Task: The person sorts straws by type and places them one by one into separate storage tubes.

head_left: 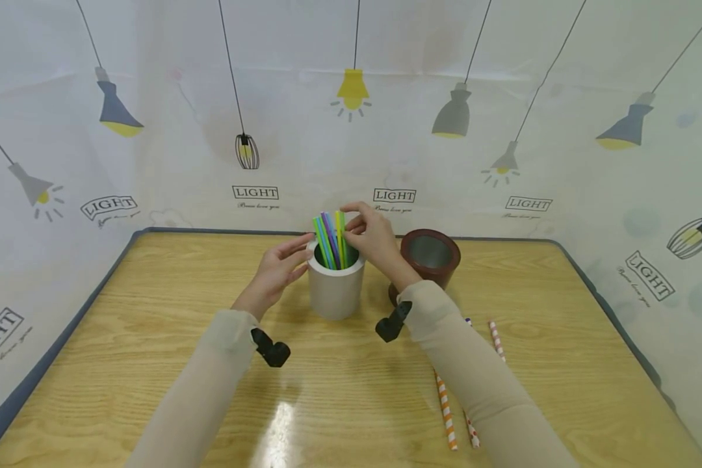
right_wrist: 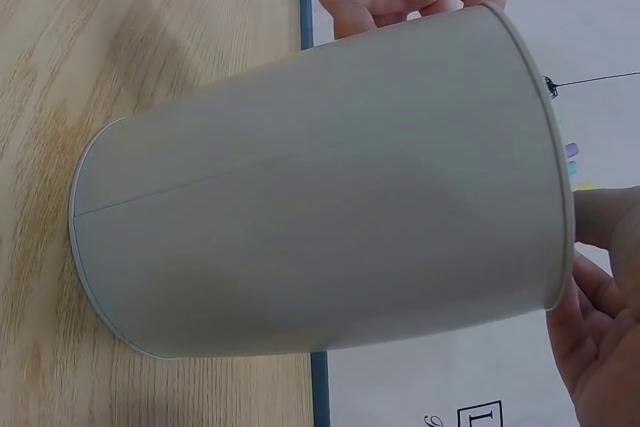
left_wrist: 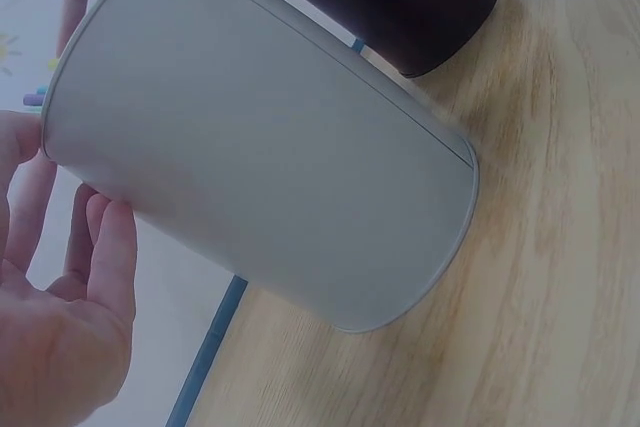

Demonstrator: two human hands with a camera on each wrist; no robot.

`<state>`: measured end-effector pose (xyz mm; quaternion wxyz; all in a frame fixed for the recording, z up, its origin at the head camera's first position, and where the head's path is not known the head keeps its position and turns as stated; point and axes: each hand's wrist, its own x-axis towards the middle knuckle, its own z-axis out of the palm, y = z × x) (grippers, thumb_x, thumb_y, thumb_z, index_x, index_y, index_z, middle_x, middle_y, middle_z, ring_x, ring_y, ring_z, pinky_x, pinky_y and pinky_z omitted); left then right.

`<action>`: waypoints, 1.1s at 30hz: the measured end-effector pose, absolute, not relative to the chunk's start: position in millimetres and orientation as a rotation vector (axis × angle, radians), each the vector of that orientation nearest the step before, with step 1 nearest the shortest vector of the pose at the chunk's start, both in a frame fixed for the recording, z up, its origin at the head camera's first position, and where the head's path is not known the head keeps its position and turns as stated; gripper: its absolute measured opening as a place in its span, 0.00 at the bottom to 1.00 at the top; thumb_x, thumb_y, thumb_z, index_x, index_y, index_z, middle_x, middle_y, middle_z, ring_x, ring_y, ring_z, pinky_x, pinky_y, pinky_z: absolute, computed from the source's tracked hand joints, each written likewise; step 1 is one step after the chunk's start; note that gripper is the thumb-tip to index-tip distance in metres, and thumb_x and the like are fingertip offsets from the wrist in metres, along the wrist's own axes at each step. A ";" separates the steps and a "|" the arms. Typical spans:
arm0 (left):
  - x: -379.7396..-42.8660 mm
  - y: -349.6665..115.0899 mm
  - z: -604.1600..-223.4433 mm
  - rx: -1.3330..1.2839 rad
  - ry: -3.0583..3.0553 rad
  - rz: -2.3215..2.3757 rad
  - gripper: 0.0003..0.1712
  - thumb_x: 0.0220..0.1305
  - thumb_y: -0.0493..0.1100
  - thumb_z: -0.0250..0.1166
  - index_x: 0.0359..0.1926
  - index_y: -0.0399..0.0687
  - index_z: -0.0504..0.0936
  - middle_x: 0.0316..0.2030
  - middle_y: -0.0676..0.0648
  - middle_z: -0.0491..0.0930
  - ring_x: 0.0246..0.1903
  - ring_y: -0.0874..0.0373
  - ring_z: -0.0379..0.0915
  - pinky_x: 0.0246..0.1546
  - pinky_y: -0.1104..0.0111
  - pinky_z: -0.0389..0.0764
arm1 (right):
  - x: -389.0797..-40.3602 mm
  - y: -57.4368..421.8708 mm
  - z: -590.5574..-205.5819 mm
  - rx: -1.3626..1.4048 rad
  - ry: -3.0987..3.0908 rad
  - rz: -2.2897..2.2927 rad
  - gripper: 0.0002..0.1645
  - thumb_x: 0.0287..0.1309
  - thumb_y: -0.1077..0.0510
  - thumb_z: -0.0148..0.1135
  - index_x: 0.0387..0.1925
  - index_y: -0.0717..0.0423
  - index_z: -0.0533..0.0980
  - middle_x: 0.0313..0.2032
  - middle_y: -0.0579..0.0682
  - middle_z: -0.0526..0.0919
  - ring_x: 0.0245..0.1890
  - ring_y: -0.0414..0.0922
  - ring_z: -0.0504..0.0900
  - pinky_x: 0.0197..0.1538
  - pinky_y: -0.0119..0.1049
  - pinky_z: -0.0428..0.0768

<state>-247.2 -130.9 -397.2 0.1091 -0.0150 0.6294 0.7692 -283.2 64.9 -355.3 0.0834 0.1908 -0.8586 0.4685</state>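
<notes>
A white cylindrical container (head_left: 336,292) stands upright toward the back of the table. Several plastic straws (head_left: 330,240) in green, blue, purple and yellow lean inside it, their tops above the rim. At the container's left side is my left hand (head_left: 276,268), its fingertips touching the rim and upper wall. My right hand (head_left: 374,237) is over the right side of the rim, index fingertip at the tops of the yellow and green straws and thumb beside them. In the right wrist view, the container's wall (right_wrist: 320,197) hides most of the straws.
A dark brown container (head_left: 430,253) stands right of the white one, partly behind my right wrist. Patterned straws lie under my right forearm, among them an orange-striped straw (head_left: 446,413) and a pink-striped straw (head_left: 496,339). A lamp-printed sheet (head_left: 304,130) rises behind the table.
</notes>
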 end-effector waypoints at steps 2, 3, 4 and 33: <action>-247.1 -131.5 -396.6 -0.039 1.856 2.253 0.26 0.63 0.37 0.58 0.63 0.44 0.68 0.61 0.46 0.65 0.60 0.54 0.60 0.56 0.63 0.69 | -282.9 64.6 -354.4 0.578 -2.576 1.388 0.26 0.50 0.70 0.62 0.53 0.56 0.73 0.32 0.55 0.80 0.33 0.47 0.79 0.37 0.36 0.80; -247.1 -131.8 -396.2 -0.036 1.858 2.248 0.26 0.63 0.37 0.58 0.63 0.44 0.68 0.61 0.45 0.64 0.60 0.54 0.60 0.56 0.63 0.69 | -282.8 64.6 -353.9 0.584 -2.579 1.386 0.26 0.50 0.70 0.62 0.53 0.56 0.73 0.32 0.55 0.81 0.33 0.47 0.79 0.37 0.36 0.80; -247.3 -132.0 -396.0 -0.031 1.861 2.243 0.26 0.63 0.37 0.59 0.63 0.44 0.68 0.61 0.45 0.64 0.60 0.54 0.60 0.56 0.63 0.69 | -282.5 65.0 -353.2 0.587 -2.579 1.381 0.26 0.50 0.70 0.61 0.54 0.56 0.73 0.32 0.55 0.81 0.33 0.47 0.79 0.37 0.36 0.80; -225.3 -120.5 -334.8 0.139 1.877 2.340 0.25 0.63 0.43 0.60 0.60 0.42 0.70 0.58 0.39 0.66 0.57 0.44 0.61 0.48 0.62 0.77 | -235.7 142.7 -300.6 0.797 -2.563 1.427 0.21 0.55 0.67 0.59 0.53 0.64 0.72 0.38 0.62 0.80 0.36 0.53 0.80 0.39 0.43 0.80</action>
